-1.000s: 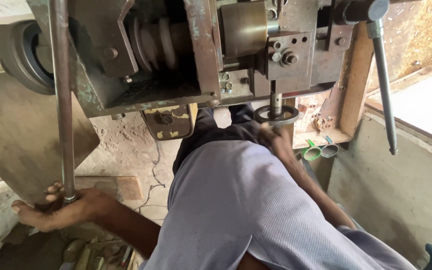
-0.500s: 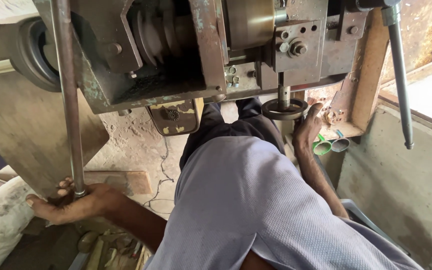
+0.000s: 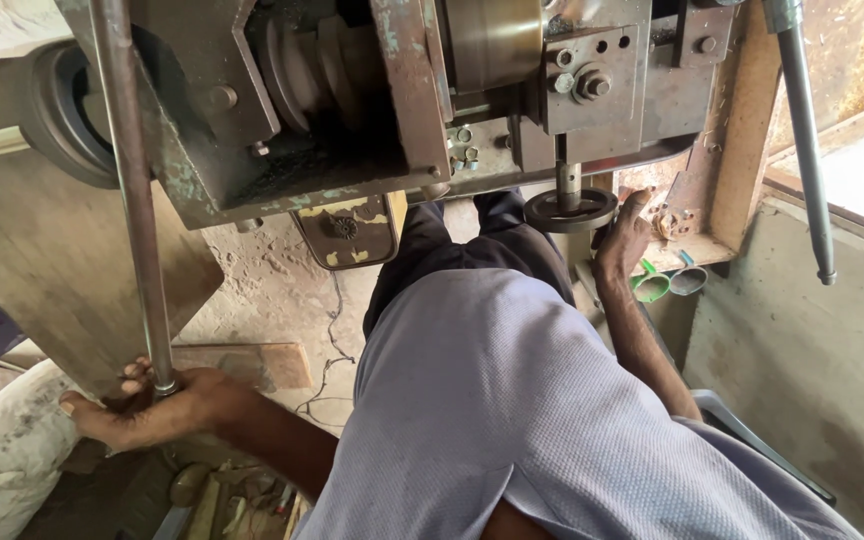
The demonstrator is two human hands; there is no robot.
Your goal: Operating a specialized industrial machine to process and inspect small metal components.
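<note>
- Closest to us is the person's pale blue shirt [image 3: 552, 420], which fills the bottom of the view.
- The left hand [image 3: 147, 405] is low on the left. Its fingers are curled around the bottom end of a long metal rod [image 3: 137, 200] and hold it.
- The rod stands almost straight up and runs past the front of the machine to the top of the view.
- A white sack [image 3: 2, 450] lies just beside the left hand.
- Small bits of scrap [image 3: 222, 495] lie on the floor under that arm.
- A flat wooden board [image 3: 252, 365] lies on the dusty floor [image 3: 282, 290], a bit past the hand.
- The right hand [image 3: 624, 238] reaches further away. Its fingers are spread a little and rest against the edge of a small round black wheel [image 3: 570, 210]. It is not closed around the wheel.
- The wheel hangs on a short shaft under the big old metal machine [image 3: 402, 90].
- A green cup [image 3: 649, 287] and a grey cup [image 3: 688, 280] sit just right of that hand.
- Another long metal lever [image 3: 807, 150] hangs down at the far right, well apart from both hands.
</note>
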